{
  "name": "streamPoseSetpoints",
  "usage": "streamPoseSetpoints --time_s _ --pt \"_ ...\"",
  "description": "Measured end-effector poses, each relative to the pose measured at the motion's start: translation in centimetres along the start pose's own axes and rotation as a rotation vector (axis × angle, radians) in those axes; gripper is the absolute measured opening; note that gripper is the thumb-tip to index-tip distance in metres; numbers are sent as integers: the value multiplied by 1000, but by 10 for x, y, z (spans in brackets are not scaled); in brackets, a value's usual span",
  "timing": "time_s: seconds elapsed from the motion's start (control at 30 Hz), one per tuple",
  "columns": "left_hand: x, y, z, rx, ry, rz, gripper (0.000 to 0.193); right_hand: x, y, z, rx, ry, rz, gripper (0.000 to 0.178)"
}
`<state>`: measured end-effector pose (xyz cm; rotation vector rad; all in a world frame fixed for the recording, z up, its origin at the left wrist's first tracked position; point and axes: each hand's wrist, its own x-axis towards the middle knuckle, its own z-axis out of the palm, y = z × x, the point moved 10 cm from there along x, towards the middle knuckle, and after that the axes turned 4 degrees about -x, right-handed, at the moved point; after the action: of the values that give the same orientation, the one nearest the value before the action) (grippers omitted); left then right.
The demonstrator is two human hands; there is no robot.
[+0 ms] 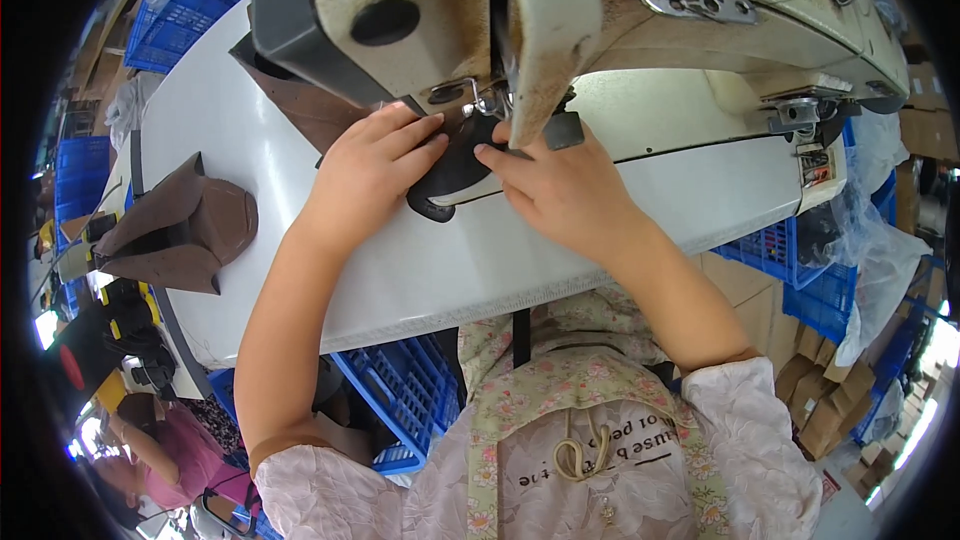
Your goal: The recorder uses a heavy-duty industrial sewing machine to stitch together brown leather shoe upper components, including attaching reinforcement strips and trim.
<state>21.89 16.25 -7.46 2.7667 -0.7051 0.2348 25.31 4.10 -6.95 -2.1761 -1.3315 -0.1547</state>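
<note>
Left hand: your left hand (pixel 372 162) lies flat, fingers (pixel 415 135) pressing the black piece (pixel 452 172).
Right hand: your right hand (pixel 560 185) presses it too, fingers flat.
Black piece: on the bench (pixel 300 180), under the sewing machine (pixel 560 0), near the far edge.

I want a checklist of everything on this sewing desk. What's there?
Surface: white table, sewing machine on it.
Job's things: dark piece lying under the machine's needle end.
Clutter: brown pieces stacked at the table's left; another brown piece behind the left hand.
Grippers: left hand and right hand both press flat on the dark piece.
Cables: nothing seen.
Surroundings: blue crates, cardboard boxes, another person lower left.
</note>
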Motion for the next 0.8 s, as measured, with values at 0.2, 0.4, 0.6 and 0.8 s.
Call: streamPoseSetpoints --time_s 0.2,0.4,0.6,0.8 --pt "1 3 -4 49 73 -27 45 0 -2 1 -53 -7 6 27" --pt "4 10 -5 118 121 -76 32 3 2 2 -68 11 7 23" --pt "3 7 0 89 100 -189 47 1 6 -1 -44 3 21 17" --pt "3 12 5 158 131 -172 27 3 11 2 -125 -52 39 15"
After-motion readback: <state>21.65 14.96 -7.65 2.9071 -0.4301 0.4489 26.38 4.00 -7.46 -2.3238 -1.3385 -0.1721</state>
